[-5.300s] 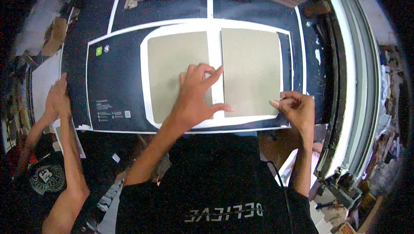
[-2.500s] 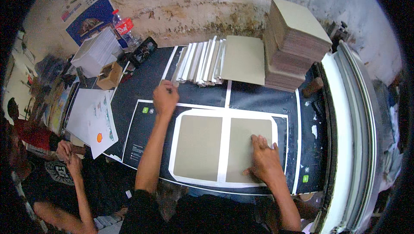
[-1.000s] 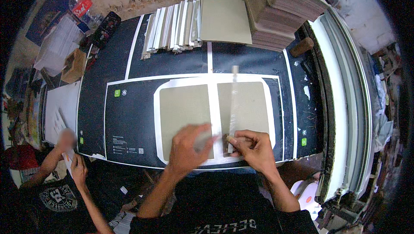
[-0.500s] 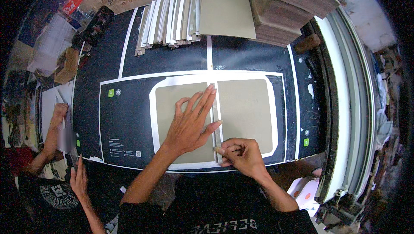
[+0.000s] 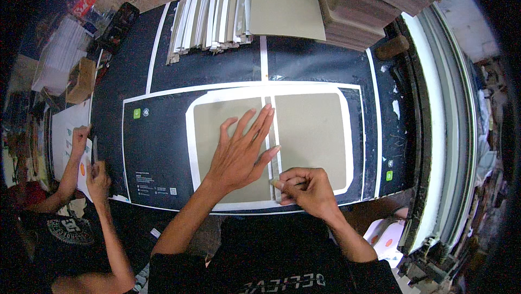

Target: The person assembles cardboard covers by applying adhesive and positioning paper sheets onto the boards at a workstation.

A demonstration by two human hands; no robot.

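Note:
Two grey cardboard panels, a left one [image 5: 214, 123] and a right one [image 5: 313, 136], lie side by side on a white sheet [image 5: 190, 147] with cut corners. In the gap between them runs a narrow grey cardboard strip [image 5: 274, 168]. My left hand [image 5: 239, 153] lies flat over the left panel, fingers stretched out, with fingertips and thumb touching the strip. Bent fingers of my right hand [image 5: 309, 190] pinch the strip at its near end. Part of the left panel is hidden under my left hand.
Dark printed sheeting [image 5: 157, 150] with white lines covers the table. At the back stand a row of cardboard strips [image 5: 209, 17], a loose grey board [image 5: 286, 5] and tall board stacks [image 5: 353, 20]. Long metal rails [image 5: 440, 131] edge the right. A co-worker's hands [image 5: 97, 183] handle a sheet at left.
My hands stay almost in place on the strip, and the view has shifted slightly. The co-worker's nearer hand has risen and closed, and a white sheet with an orange spot now shows there.

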